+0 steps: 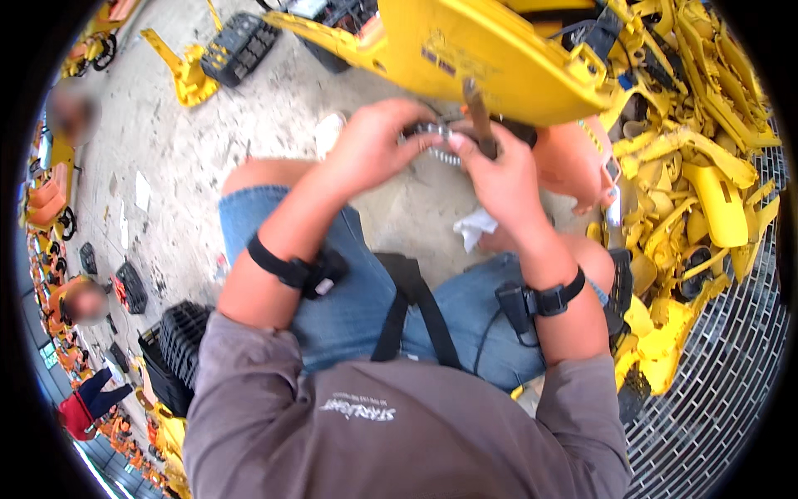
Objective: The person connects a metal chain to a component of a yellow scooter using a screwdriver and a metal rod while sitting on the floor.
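Note:
My left hand is closed, its fingertips pinching one end of a silvery, chain-like metal piece. The thumb of my right hand presses against the other side of that piece, and a ribbed length of it hangs below. A brown, stick-like tool pokes up out of my right fist; its lower end is hidden. Both hands are just in front of a big yellow plastic panel, above my spread knees. The exact kind of the metal piece cannot be made out.
A heap of yellow plastic parts fills the right side beside a metal mesh. An orange plastic piece lies by my right hand. A yellow part and a black tray rest on the concrete floor. Other people are at far left.

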